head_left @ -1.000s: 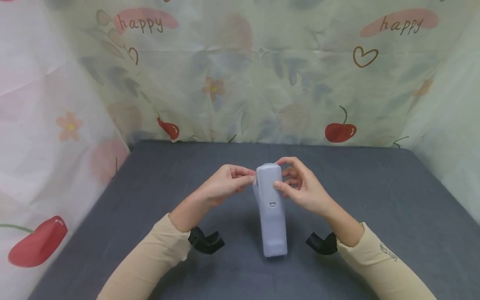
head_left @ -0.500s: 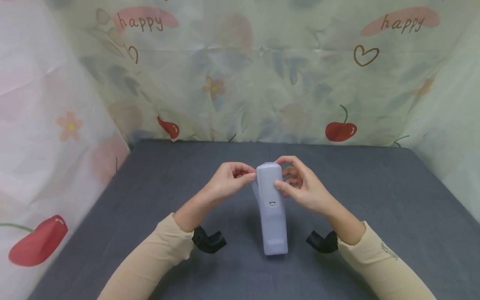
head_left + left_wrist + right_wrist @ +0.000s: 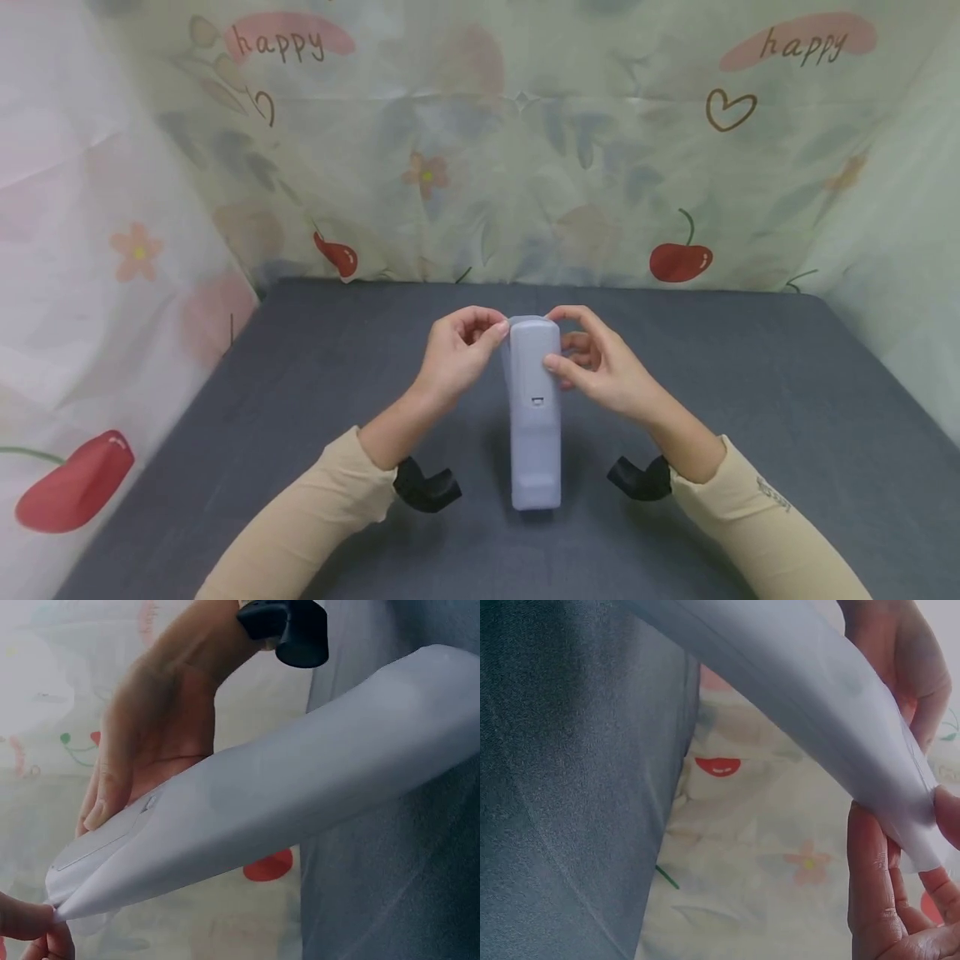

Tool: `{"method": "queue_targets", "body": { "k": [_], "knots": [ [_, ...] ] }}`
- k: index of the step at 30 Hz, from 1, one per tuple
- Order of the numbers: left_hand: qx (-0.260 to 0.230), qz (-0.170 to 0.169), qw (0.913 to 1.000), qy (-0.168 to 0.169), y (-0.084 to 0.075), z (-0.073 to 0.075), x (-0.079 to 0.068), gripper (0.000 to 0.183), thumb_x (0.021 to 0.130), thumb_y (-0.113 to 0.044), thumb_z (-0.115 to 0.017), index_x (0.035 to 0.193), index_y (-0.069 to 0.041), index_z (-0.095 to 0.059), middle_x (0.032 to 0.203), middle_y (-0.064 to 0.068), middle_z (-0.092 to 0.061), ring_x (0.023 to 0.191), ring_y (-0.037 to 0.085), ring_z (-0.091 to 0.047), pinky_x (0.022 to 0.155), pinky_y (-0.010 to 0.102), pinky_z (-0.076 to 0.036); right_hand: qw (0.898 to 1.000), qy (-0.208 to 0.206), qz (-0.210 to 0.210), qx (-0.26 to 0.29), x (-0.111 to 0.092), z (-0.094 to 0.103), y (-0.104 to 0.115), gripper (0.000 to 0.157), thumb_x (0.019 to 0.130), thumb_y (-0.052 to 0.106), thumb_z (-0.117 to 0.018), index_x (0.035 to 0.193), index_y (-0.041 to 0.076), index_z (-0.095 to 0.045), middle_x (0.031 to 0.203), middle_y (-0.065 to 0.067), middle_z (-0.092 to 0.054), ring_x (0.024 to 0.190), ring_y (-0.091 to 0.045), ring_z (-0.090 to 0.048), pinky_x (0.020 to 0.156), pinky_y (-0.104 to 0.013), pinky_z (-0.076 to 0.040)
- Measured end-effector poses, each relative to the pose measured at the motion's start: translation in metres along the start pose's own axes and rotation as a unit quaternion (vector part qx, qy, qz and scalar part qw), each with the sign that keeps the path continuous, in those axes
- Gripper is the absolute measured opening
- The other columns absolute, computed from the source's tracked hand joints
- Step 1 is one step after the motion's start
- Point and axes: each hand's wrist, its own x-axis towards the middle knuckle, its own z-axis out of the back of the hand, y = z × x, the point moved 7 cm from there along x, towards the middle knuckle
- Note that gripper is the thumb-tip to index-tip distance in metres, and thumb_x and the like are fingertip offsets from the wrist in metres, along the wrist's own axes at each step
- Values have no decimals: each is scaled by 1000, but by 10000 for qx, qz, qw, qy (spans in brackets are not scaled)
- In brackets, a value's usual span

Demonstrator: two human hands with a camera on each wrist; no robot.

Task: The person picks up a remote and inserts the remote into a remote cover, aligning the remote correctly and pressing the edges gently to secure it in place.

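A long, pale remote control (image 3: 536, 450) with a small latch on its back stands at a slant between the hands in the head view. Thin translucent film (image 3: 112, 889) runs along its side and looks like a loose plastic sleeve. With thumb and fingertips my left hand (image 3: 463, 346) pinches the film's edge at the remote's upper left corner. My right hand (image 3: 603, 367) holds the upper right of the remote, its thumb (image 3: 564, 367) on the back and its fingers round the far side. The remote's front is hidden in the head view.
A dark grey cloth-covered table (image 3: 720, 375) lies under the hands. Printed curtains (image 3: 510, 192) enclose its back and sides. A black wrist mount (image 3: 429, 487) juts from the left sleeve and another black mount (image 3: 639, 479) from the right, either side of the remote.
My left hand has risen along the film to the remote's top corner. The remote has straightened, its lower end shifting a little left. My right hand keeps nearly the same hold.
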Motion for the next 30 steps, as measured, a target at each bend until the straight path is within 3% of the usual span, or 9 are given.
{"method": "queue_targets", "body": {
  "k": [8, 17, 25, 30],
  "knots": [
    [423, -810, 9958, -74, -5, 1, -6, 8, 88, -6, -62, 91, 1, -65, 69, 8, -51, 57, 10, -39, 46, 19, -29, 9997, -120, -206, 67, 6, -5, -5, 46, 90, 10, -61, 128, 8, -36, 104, -24, -58, 78, -21, -66, 69, -34, -56],
    [1014, -1898, 9766, 45, -19, -4, -15, 4, 86, -2, -62, 88, 0, -65, 78, 12, -59, 67, 15, -43, 59, 27, -37, 9988, -373, -314, -14, 8, -2, -8, 46, 90, 14, -62, 128, 10, -37, 105, -23, -58, 78, -21, -67, 70, -37, -57],
    [1406, -2005, 9694, 168, -16, -9, -17, 4, 86, 0, -61, 87, -2, -64, 77, 9, -57, 68, 14, -44, 60, 22, -38, 9981, -464, -404, -52, 8, -1, -10, 45, 90, 15, -62, 128, 11, -38, 103, -21, -57, 78, -20, -66, 70, -36, -57],
    [1252, -1910, 9733, 216, -13, -8, -12, 4, 87, -3, -63, 90, -1, -64, 82, 11, -61, 71, 15, -51, 66, 24, -46, 9979, -494, -415, 36, 8, 1, -9, 46, 90, 16, -62, 128, 11, -37, 104, -21, -56, 82, -22, -66, 72, -38, -57]
  ]
}}
